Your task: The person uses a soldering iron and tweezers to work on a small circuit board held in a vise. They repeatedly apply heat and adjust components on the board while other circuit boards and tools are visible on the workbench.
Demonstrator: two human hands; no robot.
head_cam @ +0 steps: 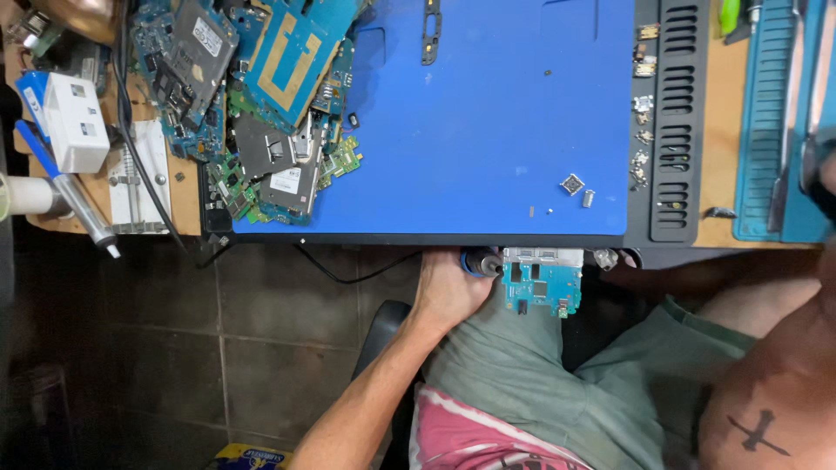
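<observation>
My left hand (448,287) is below the table's front edge, over my lap, with its fingers closed around a blue-handled tool (477,261). The tool's tip meets the left side of a small teal circuit board (542,280) held just under the edge. My right hand (620,264) reaches in from the right, mostly in shadow, and grips the board's right end. My right forearm (766,383) fills the lower right corner.
A blue work mat (488,113) covers the table, with a heap of circuit boards (261,104) at its left and small metal parts (572,184) near the front. A black slotted strip (675,122) runs along the right. A white box (74,122) and a pen-like tool (65,187) lie at the far left.
</observation>
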